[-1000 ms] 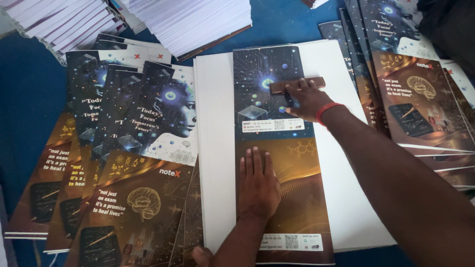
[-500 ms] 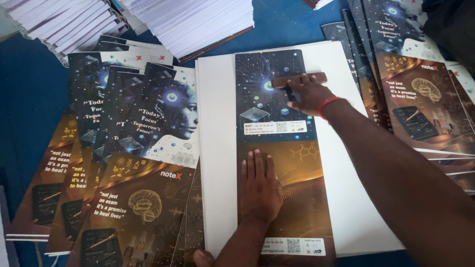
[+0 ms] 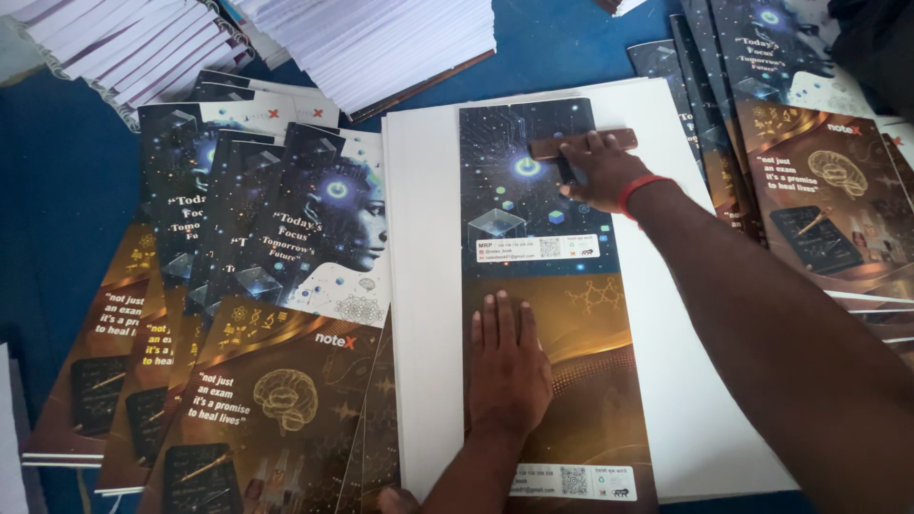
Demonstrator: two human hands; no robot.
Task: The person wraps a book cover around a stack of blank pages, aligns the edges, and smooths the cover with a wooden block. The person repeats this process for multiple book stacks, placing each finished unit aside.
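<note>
On white sheets (image 3: 424,286), folded cover (image 3: 543,276).

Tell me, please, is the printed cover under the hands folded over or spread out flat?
Folded: the printed cover shows as a narrow strip on the white sheet stack, left hand flat on it, right hand pressing a wooden block.

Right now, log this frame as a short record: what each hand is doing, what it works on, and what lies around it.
left hand: flat, palm down on the printed cover strip
right hand: pressing a brown wooden block onto the strip's upper part
strip: lies lengthwise on a white paper stack
left side: fanned printed covers
right side: more printed covers
top: stacks of white sheets
surface: blue
</note>
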